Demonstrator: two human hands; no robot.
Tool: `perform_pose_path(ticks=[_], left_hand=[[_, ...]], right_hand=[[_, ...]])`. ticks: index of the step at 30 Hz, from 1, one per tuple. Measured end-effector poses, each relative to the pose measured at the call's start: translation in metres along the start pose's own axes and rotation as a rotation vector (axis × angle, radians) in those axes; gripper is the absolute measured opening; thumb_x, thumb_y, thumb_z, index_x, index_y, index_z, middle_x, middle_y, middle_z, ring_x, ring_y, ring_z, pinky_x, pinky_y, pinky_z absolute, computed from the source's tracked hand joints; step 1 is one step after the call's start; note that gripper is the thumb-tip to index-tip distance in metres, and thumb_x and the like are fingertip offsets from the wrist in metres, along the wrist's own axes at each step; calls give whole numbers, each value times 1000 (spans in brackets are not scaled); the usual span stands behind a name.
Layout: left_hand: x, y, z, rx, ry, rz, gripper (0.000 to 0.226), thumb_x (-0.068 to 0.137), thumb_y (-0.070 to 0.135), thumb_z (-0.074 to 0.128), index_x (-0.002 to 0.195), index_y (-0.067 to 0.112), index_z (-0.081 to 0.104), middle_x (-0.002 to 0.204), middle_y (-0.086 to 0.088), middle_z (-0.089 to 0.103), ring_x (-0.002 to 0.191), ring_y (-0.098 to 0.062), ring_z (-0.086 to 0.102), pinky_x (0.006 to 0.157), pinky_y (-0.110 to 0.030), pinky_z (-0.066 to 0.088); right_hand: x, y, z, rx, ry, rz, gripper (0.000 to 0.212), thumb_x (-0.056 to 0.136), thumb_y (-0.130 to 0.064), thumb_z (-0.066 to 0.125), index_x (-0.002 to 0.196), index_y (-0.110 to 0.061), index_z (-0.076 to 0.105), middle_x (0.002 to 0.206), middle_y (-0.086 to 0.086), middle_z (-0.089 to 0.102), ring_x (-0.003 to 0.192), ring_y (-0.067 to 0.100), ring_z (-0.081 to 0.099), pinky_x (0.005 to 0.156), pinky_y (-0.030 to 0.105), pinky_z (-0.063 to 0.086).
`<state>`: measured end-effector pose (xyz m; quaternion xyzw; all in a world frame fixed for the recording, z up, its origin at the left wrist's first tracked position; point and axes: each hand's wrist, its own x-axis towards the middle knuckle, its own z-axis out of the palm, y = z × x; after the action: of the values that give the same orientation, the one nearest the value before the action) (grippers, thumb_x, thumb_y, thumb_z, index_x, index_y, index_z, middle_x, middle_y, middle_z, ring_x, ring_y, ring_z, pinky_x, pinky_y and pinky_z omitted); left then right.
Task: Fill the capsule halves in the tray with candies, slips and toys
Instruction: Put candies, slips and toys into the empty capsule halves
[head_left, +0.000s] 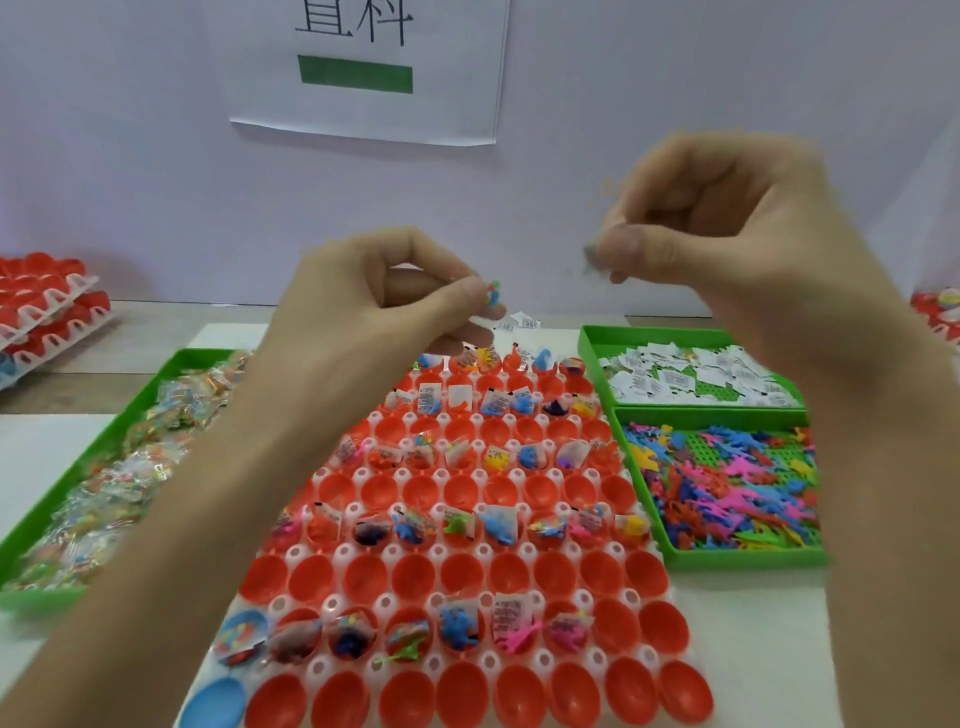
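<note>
Above the white moulded tray (490, 661) of glossy red, egg-shaped capsule halves (467, 574), the left hand (374, 301) pinches a small rubbery blue-and-green toy (493, 295) between thumb and fingertips. The right hand (727, 223) is curled and blurred; I cannot tell whether it grips anything. Alternate rows hold crinkly candy packets (236, 636) and printed paper slips (511, 610). Green plastic bins (727, 558) flank the tray.

The white table (41, 452) carries the capsule tray (485, 550), a candy bin (171, 374) left, slip bin (589, 353) and toy bin (727, 560) right.
</note>
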<state>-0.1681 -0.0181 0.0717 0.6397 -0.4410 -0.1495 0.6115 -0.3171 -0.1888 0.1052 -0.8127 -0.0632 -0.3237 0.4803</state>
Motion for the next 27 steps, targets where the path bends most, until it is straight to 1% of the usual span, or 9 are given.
perform_pose_path(ticks=[3, 7, 10, 13, 16, 20, 22, 25, 27], left_hand=[[-5, 6, 9, -176, 23, -24, 10, 86, 18, 73, 83, 12, 65, 81, -3, 78, 81, -16, 76, 69, -19, 57], [-7, 9, 12, -477, -44, -84, 10, 79, 18, 78, 78, 17, 68, 82, -5, 75, 83, -19, 75, 72, -20, 57], [-6, 8, 14, -627, -56, -124, 12, 79, 23, 71, 86, 13, 67, 87, -7, 75, 88, -21, 76, 75, -22, 58], [-6, 7, 16, -623, -60, -108, 17, 80, 26, 74, 90, 13, 68, 89, -6, 77, 93, -22, 76, 77, -23, 59], [-7, 5, 17, -548, -66, -85, 26, 73, 20, 80, 93, 15, 65, 93, -7, 79, 97, -22, 76, 78, -21, 58], [-6, 1, 17, -575, -62, -100, 27, 73, 16, 70, 98, 12, 62, 94, -9, 79, 98, -22, 76, 79, -21, 58], [-4, -1, 16, -588, -66, -111, 26, 76, 16, 69, 101, 11, 62, 95, -10, 79, 99, -22, 75, 79, -21, 58], [-3, -6, 17, -555, -67, -135, 33, 76, 19, 70, 108, 10, 64, 99, -9, 79, 98, -22, 76, 79, -22, 59], [-4, -10, 22, -522, -88, -156, 36, 75, 22, 70, 110, 13, 67, 103, -8, 78, 98, -22, 76, 84, -25, 60]], right_hand=[[5, -5, 20, -26, -25, 0, 14, 77, -23, 81, 82, -20, 68, 75, -6, 71, 68, 12, 67, 66, 22, 53], [8, 0, 28, -97, 63, 50, 15, 76, -23, 81, 81, -16, 68, 73, -5, 71, 68, 13, 67, 65, 22, 52], [9, 3, 27, -183, 119, 71, 15, 77, -29, 82, 79, -21, 69, 73, -1, 67, 69, 14, 62, 65, 29, 50], [9, 5, 28, -188, 133, 98, 16, 78, -31, 83, 79, -24, 68, 74, -1, 64, 69, 18, 60, 65, 33, 51], [9, 6, 32, -200, 131, 99, 14, 81, -27, 81, 80, -25, 67, 80, 4, 66, 73, 21, 64, 70, 38, 57], [10, 9, 35, -208, 98, 133, 15, 87, -24, 77, 80, -25, 64, 77, -5, 63, 67, 12, 59, 64, 23, 50], [9, 8, 27, -171, 15, 187, 9, 90, -27, 73, 85, -24, 67, 75, -11, 63, 66, 10, 60, 65, 21, 50], [3, 9, 1, -168, -83, 286, 16, 91, -33, 69, 92, -19, 76, 83, -1, 73, 69, 12, 65, 70, 25, 57], [-3, 17, -19, -281, -105, 391, 20, 85, -38, 73, 90, -19, 78, 83, 3, 76, 68, 12, 67, 68, 27, 57]])
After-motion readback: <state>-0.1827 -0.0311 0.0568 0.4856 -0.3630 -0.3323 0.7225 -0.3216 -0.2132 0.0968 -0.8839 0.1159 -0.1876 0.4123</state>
